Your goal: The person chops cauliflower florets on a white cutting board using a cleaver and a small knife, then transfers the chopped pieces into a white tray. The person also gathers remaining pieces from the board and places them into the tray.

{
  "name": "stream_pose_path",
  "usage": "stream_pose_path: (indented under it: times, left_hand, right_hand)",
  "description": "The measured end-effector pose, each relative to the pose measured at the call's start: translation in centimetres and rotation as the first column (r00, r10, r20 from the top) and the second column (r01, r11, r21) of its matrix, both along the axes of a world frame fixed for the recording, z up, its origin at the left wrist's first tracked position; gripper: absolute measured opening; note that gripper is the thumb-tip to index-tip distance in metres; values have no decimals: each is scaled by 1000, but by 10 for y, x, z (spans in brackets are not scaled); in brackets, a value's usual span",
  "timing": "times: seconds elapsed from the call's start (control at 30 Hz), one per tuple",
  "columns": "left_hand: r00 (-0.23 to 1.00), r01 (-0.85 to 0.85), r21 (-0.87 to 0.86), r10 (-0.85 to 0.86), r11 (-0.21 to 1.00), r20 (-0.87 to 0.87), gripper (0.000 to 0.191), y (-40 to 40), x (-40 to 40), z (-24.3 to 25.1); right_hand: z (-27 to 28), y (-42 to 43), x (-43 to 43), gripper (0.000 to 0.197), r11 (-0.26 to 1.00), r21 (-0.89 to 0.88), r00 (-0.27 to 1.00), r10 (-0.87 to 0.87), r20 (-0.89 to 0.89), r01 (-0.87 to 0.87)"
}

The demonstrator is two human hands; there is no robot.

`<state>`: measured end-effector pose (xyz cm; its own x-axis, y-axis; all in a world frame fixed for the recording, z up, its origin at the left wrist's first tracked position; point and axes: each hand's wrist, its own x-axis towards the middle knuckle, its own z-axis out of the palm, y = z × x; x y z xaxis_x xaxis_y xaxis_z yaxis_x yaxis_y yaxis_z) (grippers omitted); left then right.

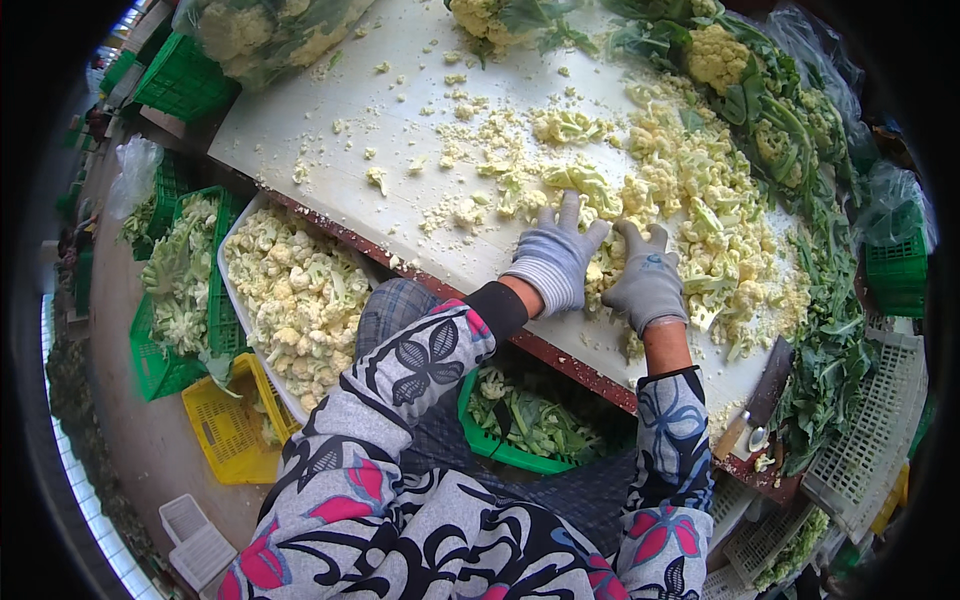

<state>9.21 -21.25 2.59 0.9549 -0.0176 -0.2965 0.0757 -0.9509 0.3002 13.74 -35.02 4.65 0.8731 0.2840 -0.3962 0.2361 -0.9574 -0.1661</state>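
Both hands wear grey knitted gloves. My left hand (559, 255) is spread over the white tabletop (300, 112), its fingertips at a piece of cauliflower (585, 186). Close to its right, my right hand (646, 279) rests with fingers apart at the near edge of a heap of cut cauliflower florets (705, 225). Some florets lie between and partly under the hands; neither hand is closed around anything. Crumbs and small florets are scattered over the table. A cleaver (769, 382) with a wooden handle lies near the table's right corner, beside a metal spoon (757, 439).
A white tub of florets (300, 300) stands left of my knee. Beyond it are green crates (161, 360) of trimmings and a yellow crate (225, 427). A green crate with leaves (517, 457) sits below the table edge. Leafy trimmings (825, 360) line the right side; a bagged cauliflower (262, 37) lies upper left.
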Motion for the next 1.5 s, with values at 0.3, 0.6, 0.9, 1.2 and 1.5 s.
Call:
stream_pose_path:
  times: [0.3,0.6,0.9,1.2,1.5]
  left_hand:
    - [988,105,-87,-94,991,123,76,11,7,-1]
    - [813,-5,-355,211,935,543,59,16,-36,48]
    - [358,-331,-447,549,831,756,66,192,-230,61]
    - [314,-728,-452,837,515,448,58,321,-374,-38]
    - [309,-810,-419,907,409,287,46,433,-330,-38]
  right_hand:
    - [-34,-6,-1,78,949,311,976,-20,219,-51]
    - [37,0,-22,68,828,537,926,-63,371,-159]
    - [85,221,-163,63,674,376,746,410,525,-636]
    - [-18,358,-257,68,559,572,721,688,84,-600]
    - [-54,390,-225,48,509,591,695,708,127,-626]
